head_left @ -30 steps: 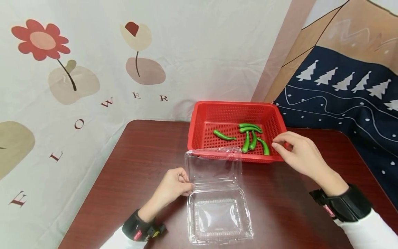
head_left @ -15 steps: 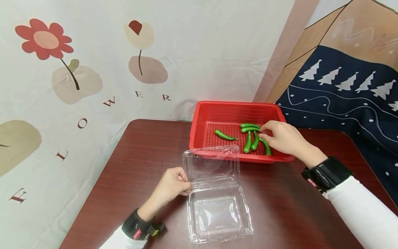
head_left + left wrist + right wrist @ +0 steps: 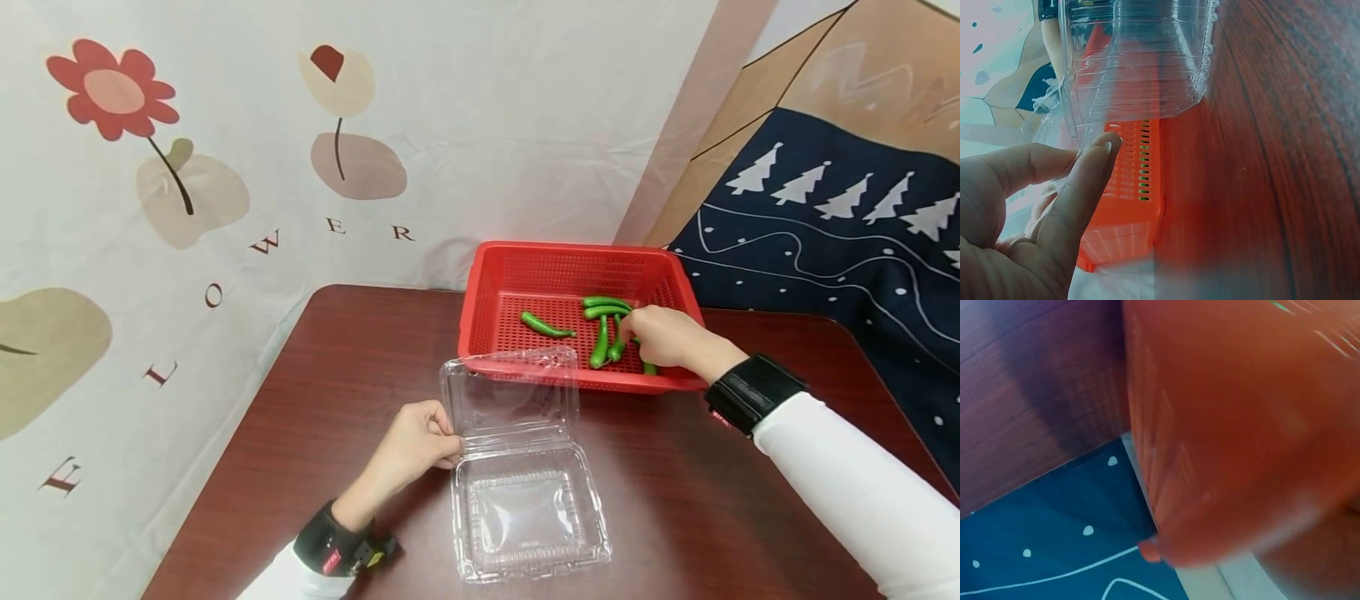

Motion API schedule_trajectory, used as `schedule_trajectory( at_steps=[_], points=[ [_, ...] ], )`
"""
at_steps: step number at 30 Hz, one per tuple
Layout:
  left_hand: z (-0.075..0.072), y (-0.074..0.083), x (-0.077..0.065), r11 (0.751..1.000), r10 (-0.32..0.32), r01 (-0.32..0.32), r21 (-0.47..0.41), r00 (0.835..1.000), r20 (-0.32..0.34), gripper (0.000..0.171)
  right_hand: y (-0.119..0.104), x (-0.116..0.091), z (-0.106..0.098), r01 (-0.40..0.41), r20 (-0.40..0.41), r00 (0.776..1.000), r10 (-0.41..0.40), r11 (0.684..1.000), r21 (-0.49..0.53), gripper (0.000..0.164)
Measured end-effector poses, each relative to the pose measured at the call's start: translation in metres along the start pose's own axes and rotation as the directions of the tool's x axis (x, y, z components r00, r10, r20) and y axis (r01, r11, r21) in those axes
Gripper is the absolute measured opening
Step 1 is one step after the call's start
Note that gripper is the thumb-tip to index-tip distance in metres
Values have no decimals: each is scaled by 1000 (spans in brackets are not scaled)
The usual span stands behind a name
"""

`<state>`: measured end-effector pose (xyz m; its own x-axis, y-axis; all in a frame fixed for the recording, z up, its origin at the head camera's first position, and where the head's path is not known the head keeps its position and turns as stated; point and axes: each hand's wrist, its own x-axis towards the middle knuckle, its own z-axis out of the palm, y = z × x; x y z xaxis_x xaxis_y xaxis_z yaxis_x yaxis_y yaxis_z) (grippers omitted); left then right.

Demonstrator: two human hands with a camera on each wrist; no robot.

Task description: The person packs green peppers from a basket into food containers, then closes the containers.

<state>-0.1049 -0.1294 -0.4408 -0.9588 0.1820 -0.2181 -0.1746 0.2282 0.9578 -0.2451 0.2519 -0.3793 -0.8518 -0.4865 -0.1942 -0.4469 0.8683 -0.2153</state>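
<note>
In the head view, my left hand (image 3: 416,442) pinches the left edge of a clear plastic clamshell container (image 3: 528,517) near its hinge. The raised lid (image 3: 513,396) leans back and overlaps the front of a red basket (image 3: 467,308). Thumb and fingertip of the left hand (image 3: 1054,212) meet at the clear edge in the left wrist view. My right hand (image 3: 667,335) reaches down into the right side of the basket, among green chili peppers (image 3: 600,342). Its fingertips are close to the peppers and partly hide them; I cannot tell whether they grip one.
One more chili pepper (image 3: 546,326) lies apart on the left of the basket's floor. Everything stands on a dark red-brown table (image 3: 360,367). A printed cloth (image 3: 480,125) hangs behind the table's back edge, continuing in dark blue on the right.
My right hand has moved left and down from beside the basket's right rim to the peppers inside. My left hand stays on the container, whose lid tilted slightly.
</note>
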Motion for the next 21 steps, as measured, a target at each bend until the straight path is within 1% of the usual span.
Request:
schedule_trajectory(
  at_steps=[6, 11, 18, 21],
  points=[
    [1, 0, 0, 1000, -3, 3, -12, 1000, 4, 18, 7, 5, 7, 6, 51, 999, -5, 1000, -23, 31],
    [1, 0, 0, 1000, 1, -1, -11, 1000, 1, 18, 7, 6, 11, 13, 103, 995, -9, 999, -46, 26],
    [0, -1, 2, 1000, -3, 3, -14, 1000, -1, 18, 9, 8, 22, 68, 91, 994, -53, 985, -162, 21],
    [-1, -2, 2, 1000, -1, 1, -11, 1000, -4, 18, 11, 9, 25, 77, 90, 994, -61, 980, -182, 21]
  ],
)
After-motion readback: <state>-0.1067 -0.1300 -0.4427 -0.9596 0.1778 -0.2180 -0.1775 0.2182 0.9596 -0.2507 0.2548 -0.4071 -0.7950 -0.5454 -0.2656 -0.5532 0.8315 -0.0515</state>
